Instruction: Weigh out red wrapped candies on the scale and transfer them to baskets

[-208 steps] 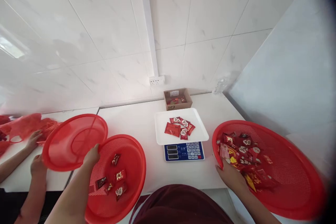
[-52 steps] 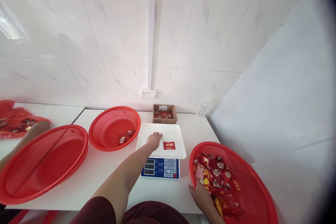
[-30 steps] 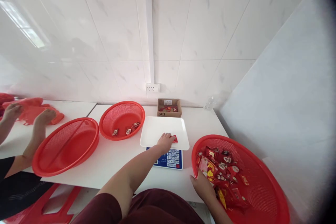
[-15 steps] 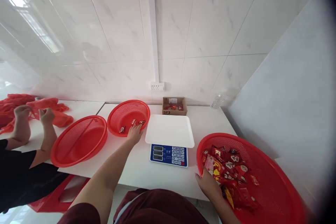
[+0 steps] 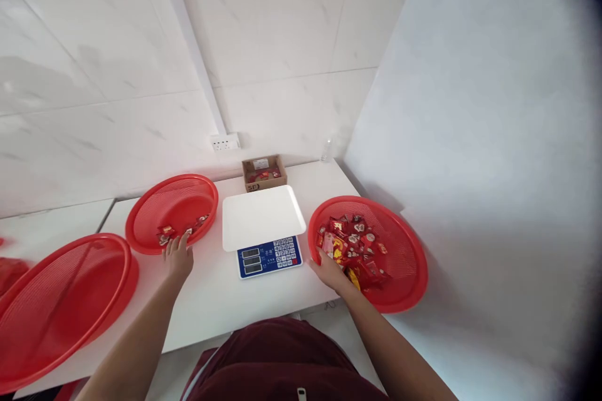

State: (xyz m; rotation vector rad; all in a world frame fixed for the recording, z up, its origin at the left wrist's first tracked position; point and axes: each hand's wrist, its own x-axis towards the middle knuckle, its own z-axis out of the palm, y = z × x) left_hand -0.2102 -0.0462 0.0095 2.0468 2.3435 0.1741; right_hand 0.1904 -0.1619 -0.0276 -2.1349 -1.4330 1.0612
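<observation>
My left hand (image 5: 179, 258) reaches to the front rim of a round red plastic basket (image 5: 162, 191). Its fingers are spread at the rim, close to a few small wrapped sweets (image 5: 165, 235) lying in the basket. On the right, a larger-looking red basket (image 5: 408, 257) holds many red, pink and yellow wrapped sweets (image 5: 360, 241). My right hand (image 5: 329, 270) grips the left rim of that basket, with the thumb outside and the fingers partly hidden over the edge. Between the hands stands a digital scale (image 5: 270, 257) with a bare white pan (image 5: 261, 216).
Another red basket (image 5: 70, 288) stands at the left. Behind the scale is a small cardboard box (image 5: 266, 183) with red packets inside. A clear plastic bottle (image 5: 327, 150) stands by the wall. The white table (image 5: 211, 307) meets a side panel (image 5: 446, 138) on the right.
The view has turned right and the co-worker has left it. The right basket now sits nearer the scale and more fully on the table, my right hand still at its rim. My left hand's fingers have spread.
</observation>
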